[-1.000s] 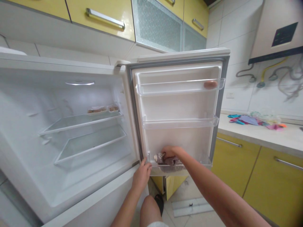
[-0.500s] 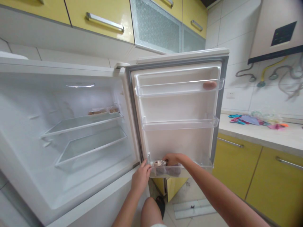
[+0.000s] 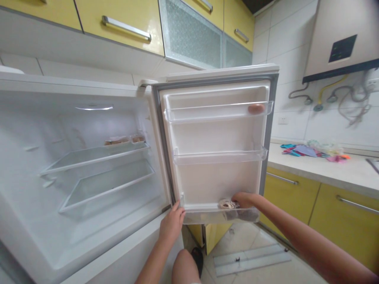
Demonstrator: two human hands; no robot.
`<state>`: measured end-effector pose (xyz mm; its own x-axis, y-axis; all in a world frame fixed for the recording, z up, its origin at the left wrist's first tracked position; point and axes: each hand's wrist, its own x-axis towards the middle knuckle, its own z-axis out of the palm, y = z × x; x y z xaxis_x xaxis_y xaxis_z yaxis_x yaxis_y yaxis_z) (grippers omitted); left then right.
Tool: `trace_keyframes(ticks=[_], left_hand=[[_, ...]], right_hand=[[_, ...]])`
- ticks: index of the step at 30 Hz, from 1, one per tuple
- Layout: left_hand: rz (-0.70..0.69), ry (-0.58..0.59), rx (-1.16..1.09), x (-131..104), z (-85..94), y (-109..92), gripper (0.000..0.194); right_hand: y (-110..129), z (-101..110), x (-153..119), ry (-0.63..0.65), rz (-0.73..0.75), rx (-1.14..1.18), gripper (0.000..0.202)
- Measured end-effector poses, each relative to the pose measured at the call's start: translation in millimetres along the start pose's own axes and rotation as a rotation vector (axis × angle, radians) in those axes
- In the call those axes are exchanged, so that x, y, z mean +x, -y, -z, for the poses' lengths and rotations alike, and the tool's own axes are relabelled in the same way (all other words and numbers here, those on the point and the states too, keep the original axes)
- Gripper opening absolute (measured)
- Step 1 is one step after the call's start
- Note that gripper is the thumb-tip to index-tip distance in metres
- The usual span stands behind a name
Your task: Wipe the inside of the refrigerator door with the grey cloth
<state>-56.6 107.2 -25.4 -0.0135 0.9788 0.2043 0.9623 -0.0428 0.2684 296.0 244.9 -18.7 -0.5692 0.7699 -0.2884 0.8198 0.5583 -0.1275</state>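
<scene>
Open fridge, hands at the bottom door bin
An egg [image 3: 256,109] sits in the top door bin [image 3: 207,114]; right hand [image 3: 243,199] clamps a packet [image 3: 227,204] in the bottom door bin [image 3: 204,216], left hand [image 3: 171,223] grip curls on its corner

Right hand [image 3: 243,199] on packet [image 3: 227,204] in door bin [image 3: 204,215]
</scene>
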Motion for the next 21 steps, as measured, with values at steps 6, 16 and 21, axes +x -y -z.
trace_keyframes(ticks=[6,16,21], left_hand=[[-0.104,-0.029,0.112,4,4.1,-6,0.030],[-0.290,-0.061,-0.012,12,-16.1,-11,0.030],[-0.254,-0.079,-0.096,8,-19.8,-7,0.029]], right_hand=[[22,-4,18,-0.055,0.031,0.019,0.032],[105,-6,86,-0.181,0.102,0.152,0.024],[127,-12,96,-0.377,0.082,0.354,0.021]])
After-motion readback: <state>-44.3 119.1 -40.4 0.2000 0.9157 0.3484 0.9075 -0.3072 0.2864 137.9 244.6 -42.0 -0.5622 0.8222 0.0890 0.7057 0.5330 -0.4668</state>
